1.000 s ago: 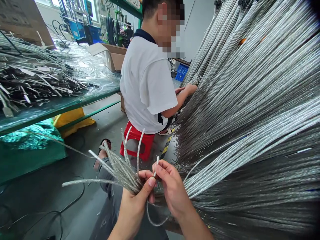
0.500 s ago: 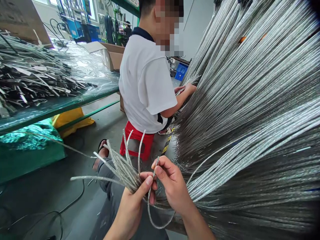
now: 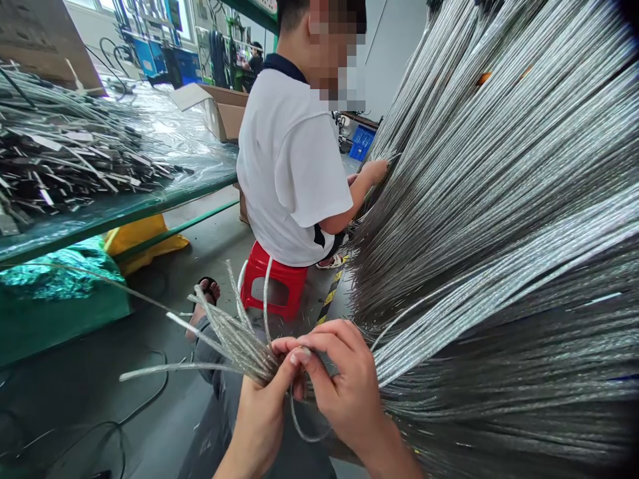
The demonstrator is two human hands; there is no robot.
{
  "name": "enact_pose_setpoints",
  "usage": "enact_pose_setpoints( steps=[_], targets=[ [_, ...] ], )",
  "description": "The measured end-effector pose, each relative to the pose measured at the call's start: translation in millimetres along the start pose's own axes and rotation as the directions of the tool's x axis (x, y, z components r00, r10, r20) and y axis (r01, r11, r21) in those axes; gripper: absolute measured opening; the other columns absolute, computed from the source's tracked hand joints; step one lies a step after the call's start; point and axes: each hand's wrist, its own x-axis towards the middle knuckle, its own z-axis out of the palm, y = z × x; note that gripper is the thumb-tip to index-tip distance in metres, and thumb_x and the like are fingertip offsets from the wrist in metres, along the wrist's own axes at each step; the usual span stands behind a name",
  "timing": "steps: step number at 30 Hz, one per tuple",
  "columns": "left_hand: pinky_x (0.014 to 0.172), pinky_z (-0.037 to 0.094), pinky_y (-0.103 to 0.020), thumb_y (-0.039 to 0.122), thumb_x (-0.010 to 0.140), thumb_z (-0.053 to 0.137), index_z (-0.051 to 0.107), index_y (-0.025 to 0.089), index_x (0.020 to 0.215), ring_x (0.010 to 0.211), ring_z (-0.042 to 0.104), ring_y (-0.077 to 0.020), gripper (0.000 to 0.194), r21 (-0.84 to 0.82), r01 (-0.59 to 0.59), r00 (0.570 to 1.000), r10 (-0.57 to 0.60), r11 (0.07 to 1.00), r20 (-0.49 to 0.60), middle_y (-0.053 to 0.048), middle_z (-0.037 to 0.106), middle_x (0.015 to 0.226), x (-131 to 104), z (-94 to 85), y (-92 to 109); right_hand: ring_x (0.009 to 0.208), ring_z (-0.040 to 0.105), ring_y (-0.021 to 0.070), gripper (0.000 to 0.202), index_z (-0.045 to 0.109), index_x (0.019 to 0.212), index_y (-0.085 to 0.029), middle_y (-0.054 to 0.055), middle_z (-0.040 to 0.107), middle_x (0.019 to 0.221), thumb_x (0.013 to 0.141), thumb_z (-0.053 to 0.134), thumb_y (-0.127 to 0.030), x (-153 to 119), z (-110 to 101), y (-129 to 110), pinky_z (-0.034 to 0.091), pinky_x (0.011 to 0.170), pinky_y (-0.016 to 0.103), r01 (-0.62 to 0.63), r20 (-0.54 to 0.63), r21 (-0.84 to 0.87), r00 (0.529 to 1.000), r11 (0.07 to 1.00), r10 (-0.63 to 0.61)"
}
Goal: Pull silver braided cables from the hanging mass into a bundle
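My left hand is wrapped round a bundle of silvery braided cables, whose loose ends fan out to the left and upward. Against its thumb and fingertips, my right hand pinches one cable; the pinched part is hidden by the fingers. A loop of cable hangs below both hands. From behind my right hand, a thick band of the same cables runs up to the right.
A person in a white shirt sits ahead on a red stool, hands at hanging cables. To the left, a green-edged table bears a pile of metal-tipped cables and a cardboard box.
My right hand has moved left and down, its fingertips now meeting my left hand's. The cable bundle has shifted slightly left and the hanging loop is smaller. The seated person's hand has risen slightly.
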Motion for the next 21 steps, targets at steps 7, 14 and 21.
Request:
enact_pose_setpoints(
  steps=[7, 14, 21],
  targets=[
    [0.053, 0.038, -0.02, 0.039, 0.08, 0.073, 0.068, 0.016, 0.084, 0.052, 0.046, -0.0081, 0.023, 0.007, 0.039, 0.999, -0.039, 0.999, 0.034, 0.004, 0.053, 0.059, -2.0, 6.1, 6.4, 0.066, 0.056, 0.012, 0.02, 0.063, 0.079, -0.021, -0.001, 0.055, 0.077, 0.087, 0.065, -0.039, -6.4, 12.1, 4.0, 0.05, 0.056, 0.023, -0.508, 0.2, 0.645, 0.833, 0.571, 0.515],
    [0.055, 0.037, -0.019, 0.04, 0.077, 0.075, 0.069, 0.016, 0.086, 0.052, 0.043, -0.0076, 0.026, 0.008, 0.03, 0.999, -0.03, 1.0, 0.026, 0.005, 0.052, 0.055, -3.7, 1.4, 5.3, 0.045, 0.046, 0.0107, 0.028, 0.058, 0.077, -0.018, -0.003, 0.049, 0.065, 0.082, 0.067, -0.044, -0.9, 26.0, 12.3, 0.043, 0.031, 0.022, -0.674, 0.572, 0.738, 0.628, 0.002, 0.528],
    [0.053, 0.039, -0.02, 0.038, 0.08, 0.072, 0.067, 0.016, 0.088, 0.051, 0.047, -0.009, 0.024, 0.071, 0.01, 0.999, -0.007, 0.997, -0.038, 0.004, 0.054, 0.054, -1.6, 3.1, 2.0, 0.062, 0.048, 0.0103, 0.029, 0.054, 0.075, -0.019, -0.004, 0.049, 0.07, 0.088, 0.063, -0.043, -5.2, 24.8, 13.5, 0.044, 0.057, 0.022, -0.554, 0.172, 0.635, 0.781, 0.538, 0.601]
  ],
)
